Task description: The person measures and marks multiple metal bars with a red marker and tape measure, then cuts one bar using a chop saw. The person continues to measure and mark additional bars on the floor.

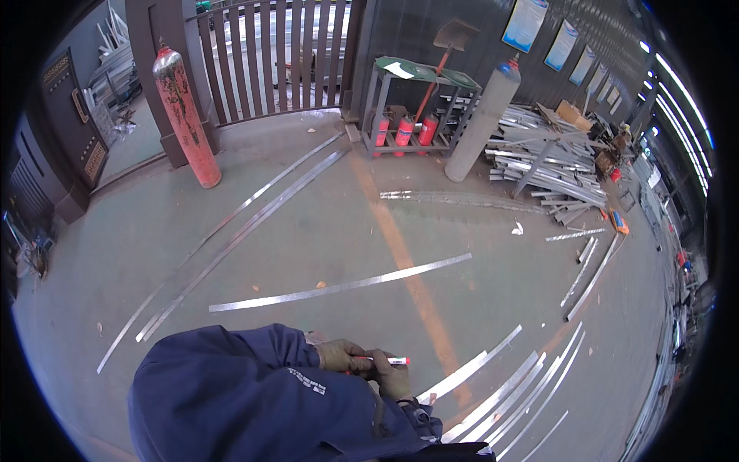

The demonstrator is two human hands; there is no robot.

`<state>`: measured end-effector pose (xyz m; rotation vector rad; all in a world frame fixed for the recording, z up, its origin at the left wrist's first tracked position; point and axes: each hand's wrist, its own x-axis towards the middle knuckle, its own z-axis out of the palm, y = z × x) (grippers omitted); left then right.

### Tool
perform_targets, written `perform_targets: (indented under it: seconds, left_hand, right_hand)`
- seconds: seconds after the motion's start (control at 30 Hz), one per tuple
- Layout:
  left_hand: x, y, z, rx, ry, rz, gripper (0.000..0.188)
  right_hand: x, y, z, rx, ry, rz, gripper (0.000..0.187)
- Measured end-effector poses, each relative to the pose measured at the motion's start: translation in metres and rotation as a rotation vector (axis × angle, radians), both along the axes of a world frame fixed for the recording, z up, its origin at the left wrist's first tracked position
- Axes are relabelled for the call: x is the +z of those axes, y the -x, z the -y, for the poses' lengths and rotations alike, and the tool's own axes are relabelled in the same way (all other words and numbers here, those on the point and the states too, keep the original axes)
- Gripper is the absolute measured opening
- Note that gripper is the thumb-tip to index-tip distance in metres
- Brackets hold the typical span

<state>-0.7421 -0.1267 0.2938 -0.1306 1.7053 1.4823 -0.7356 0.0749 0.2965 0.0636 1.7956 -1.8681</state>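
Both my hands are close together in front of my dark blue jacket (254, 393), in brownish-green work gloves. A white marker with a red end (399, 361) sticks out to the right from between the fingers. My right hand (394, 379) is closed round the marker. My left hand (339, 356) is closed at its other end, where the fingers hide part of it. Just right of my hands, several flat silvery metal strips (493, 404) lie on the floor. One long metal strip (339, 291) lies farther ahead.
Two gas cylinders, one red (188, 119) and one grey (485, 119), stand upright ahead. Between them is a metal rack (373, 104) with red fire extinguishers (403, 135). Metal profiles (539, 158) are piled at far right. Long strips (246, 227) lie on the left floor.
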Motion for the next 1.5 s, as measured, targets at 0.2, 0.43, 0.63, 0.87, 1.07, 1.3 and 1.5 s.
perform_targets:
  seconds: [0.2,0.43,0.63,0.87,1.07,1.3,1.5]
  left_hand:
    - [-0.011,0.125,0.003,-0.123,-0.042,0.015,0.05]
    - [0.004,0.268,0.026,-0.253,-0.098,-0.052,0.043]
    - [-0.003,0.355,0.023,-0.307,-0.094,-0.018,0.046]
    - [-0.018,0.451,0.023,-0.21,-0.113,-0.031,0.041]
    - [-0.008,0.523,0.025,-0.105,-0.137,0.031,0.037]
    - [-0.02,0.641,0.024,-0.32,-0.102,-0.09,0.041]
    - [-0.041,0.757,0.067,-0.44,-0.18,-0.094,0.044]
  right_hand:
    - [0.002,0.105,0.008,-0.222,0.046,0.211,0.037]
    - [-0.002,0.224,0.024,-0.261,-0.084,0.137,0.037]
    - [-0.016,0.301,0.018,-0.322,-0.057,0.157,0.042]
    - [-0.018,0.419,0.019,-0.273,-0.024,0.131,0.039]
    - [-0.019,0.502,0.019,-0.214,-0.022,0.098,0.042]
    - [-0.026,0.589,0.024,-0.412,-0.01,0.171,0.041]
    - [-0.045,0.678,0.079,-0.61,-0.037,0.193,0.039]
